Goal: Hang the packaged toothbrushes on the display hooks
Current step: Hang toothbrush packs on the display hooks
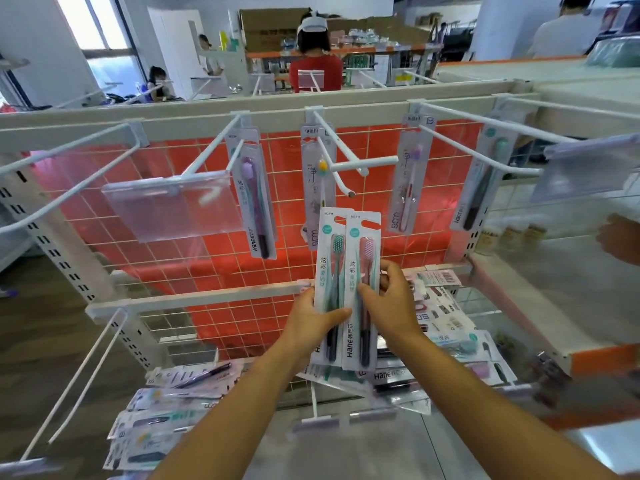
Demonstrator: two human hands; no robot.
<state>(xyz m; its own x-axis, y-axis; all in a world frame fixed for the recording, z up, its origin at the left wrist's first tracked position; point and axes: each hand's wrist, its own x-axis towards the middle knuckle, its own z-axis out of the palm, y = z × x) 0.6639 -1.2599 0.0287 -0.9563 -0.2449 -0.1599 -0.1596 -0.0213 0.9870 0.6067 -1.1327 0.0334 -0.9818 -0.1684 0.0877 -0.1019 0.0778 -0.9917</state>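
A red-backed wire grid [207, 271] faces you, with four hanging packs [254, 199] above your hands and a bare hook [350, 193] just over them. Your left hand [311, 323] pinches the teal pack [330, 244]. Your right hand [394, 306] pinches the pink pack [363, 244], which overlaps it. Loose packs [166, 410] lie below.

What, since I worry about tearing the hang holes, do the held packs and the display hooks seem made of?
Held packs: apparently printed white card, matte, with a clear glossy plastic blister; sheen runs over the brushes. Display hooks: likely metal wire with smooth white coating; thin, rigid, glossy, though the metal is unseen.
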